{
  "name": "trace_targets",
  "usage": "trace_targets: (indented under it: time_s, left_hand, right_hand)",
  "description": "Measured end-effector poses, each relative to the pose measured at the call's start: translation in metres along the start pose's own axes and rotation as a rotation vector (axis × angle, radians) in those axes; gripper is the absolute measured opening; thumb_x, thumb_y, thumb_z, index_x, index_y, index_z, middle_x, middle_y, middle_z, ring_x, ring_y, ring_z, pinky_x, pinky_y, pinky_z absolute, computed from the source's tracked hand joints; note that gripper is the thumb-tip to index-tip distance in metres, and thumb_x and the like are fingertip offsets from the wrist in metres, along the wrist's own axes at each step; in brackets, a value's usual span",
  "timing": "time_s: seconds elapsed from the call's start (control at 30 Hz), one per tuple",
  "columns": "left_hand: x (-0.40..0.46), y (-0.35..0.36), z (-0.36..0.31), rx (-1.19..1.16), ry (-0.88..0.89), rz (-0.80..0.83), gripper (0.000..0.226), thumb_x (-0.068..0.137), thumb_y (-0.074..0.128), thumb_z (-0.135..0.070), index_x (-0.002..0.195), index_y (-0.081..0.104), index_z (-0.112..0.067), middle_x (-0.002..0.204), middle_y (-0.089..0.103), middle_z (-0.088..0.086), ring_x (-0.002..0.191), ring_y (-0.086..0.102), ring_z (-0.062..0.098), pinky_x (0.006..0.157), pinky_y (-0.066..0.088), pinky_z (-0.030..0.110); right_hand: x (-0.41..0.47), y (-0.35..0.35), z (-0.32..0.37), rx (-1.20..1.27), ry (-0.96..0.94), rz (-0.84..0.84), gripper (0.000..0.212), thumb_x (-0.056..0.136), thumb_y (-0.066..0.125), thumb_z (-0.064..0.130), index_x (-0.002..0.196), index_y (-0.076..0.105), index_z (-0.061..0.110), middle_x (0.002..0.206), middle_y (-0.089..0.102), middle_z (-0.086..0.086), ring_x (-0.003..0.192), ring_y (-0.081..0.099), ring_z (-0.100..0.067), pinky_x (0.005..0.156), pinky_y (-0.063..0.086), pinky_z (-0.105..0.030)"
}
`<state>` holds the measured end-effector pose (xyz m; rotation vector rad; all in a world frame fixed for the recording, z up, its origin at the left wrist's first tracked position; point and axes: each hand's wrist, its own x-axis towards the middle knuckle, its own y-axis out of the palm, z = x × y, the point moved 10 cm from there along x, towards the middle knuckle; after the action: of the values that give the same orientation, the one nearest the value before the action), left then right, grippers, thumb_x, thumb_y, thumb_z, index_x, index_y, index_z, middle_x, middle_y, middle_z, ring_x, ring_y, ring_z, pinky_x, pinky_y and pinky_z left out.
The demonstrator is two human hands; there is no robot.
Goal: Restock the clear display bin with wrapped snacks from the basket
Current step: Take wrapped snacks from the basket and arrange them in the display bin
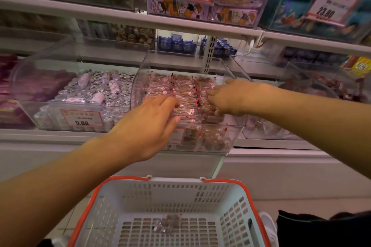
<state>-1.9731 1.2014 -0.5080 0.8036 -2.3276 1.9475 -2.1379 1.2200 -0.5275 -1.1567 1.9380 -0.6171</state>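
The snacks (180,94) lie in neat rows inside the clear bin (230,138) on the middle shelf (271,143). The left hand (148,124) rests flat on them, fingers straight and together. The right hand (230,96) presses the right row, fingers loosely bent, gripping nothing. Near, the basket (170,192) holds one last wrapped piece (166,223)
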Motion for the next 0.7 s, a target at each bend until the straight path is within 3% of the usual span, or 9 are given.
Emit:
trace_targets:
  time_s: [0.1,0.2,0.4,0.47,0.57,0.7]
  left_hand:
    - [0.001,0.004,-0.001,0.003,0.003,0.018,0.036,0.1,0.035,-0.039,0.128,0.046,-0.019,0.12,0.054,0.0,0.109,0.05,0.021,0.094,0.043,0.041]
    - [0.0,0.004,-0.003,0.006,0.011,0.013,0.034,0.1,0.035,-0.039,0.125,0.048,-0.018,0.117,0.055,0.0,0.107,0.051,0.02,0.092,0.044,0.042]
    - [-0.003,-0.009,-0.009,-0.023,0.06,-0.068,0.032,0.099,0.041,-0.038,0.121,0.054,-0.018,0.117,0.058,-0.001,0.107,0.052,0.02,0.091,0.045,0.038]
    - [-0.005,-0.021,-0.019,-0.017,0.121,-0.134,0.025,0.097,0.045,-0.037,0.107,0.059,-0.018,0.104,0.061,-0.001,0.097,0.055,0.02,0.084,0.046,0.037]
    - [-0.013,-0.034,-0.033,0.0,0.251,-0.183,0.021,0.09,0.051,-0.035,0.075,0.055,-0.021,0.07,0.053,-0.007,0.065,0.05,0.016,0.06,0.044,0.033]
    - [-0.028,0.0,-0.031,0.066,0.356,0.034,0.027,0.072,0.054,-0.032,0.052,0.041,-0.019,0.047,0.045,-0.002,0.046,0.042,0.02,0.045,0.036,0.027]
  right_hand:
    - [-0.003,-0.012,0.006,0.039,-0.049,-0.111,0.025,0.098,0.057,0.036,0.115,0.056,0.017,0.112,0.065,-0.003,0.1,0.061,-0.027,0.089,0.053,-0.045]
    - [-0.005,-0.013,0.007,0.074,-0.048,-0.114,0.022,0.097,0.06,0.034,0.109,0.056,0.017,0.104,0.065,-0.003,0.094,0.061,-0.025,0.082,0.054,-0.042]
    - [-0.017,-0.016,-0.011,0.13,0.017,-0.053,0.048,0.09,0.067,0.042,0.129,0.057,0.015,0.118,0.066,-0.004,0.107,0.063,-0.026,0.086,0.054,-0.041]
    - [-0.023,-0.023,-0.013,0.129,0.037,-0.091,0.051,0.09,0.066,0.043,0.131,0.055,0.014,0.123,0.064,-0.007,0.11,0.062,-0.029,0.09,0.054,-0.045]
    - [-0.042,-0.05,-0.01,0.184,0.072,-0.281,0.046,0.093,0.063,0.043,0.129,0.057,0.017,0.123,0.063,-0.006,0.109,0.062,-0.029,0.089,0.054,-0.047]
    - [-0.096,-0.083,0.012,0.499,0.032,-0.798,0.028,0.097,0.056,0.041,0.09,0.07,0.018,0.082,0.068,0.0,0.072,0.06,-0.02,0.068,0.054,-0.039]
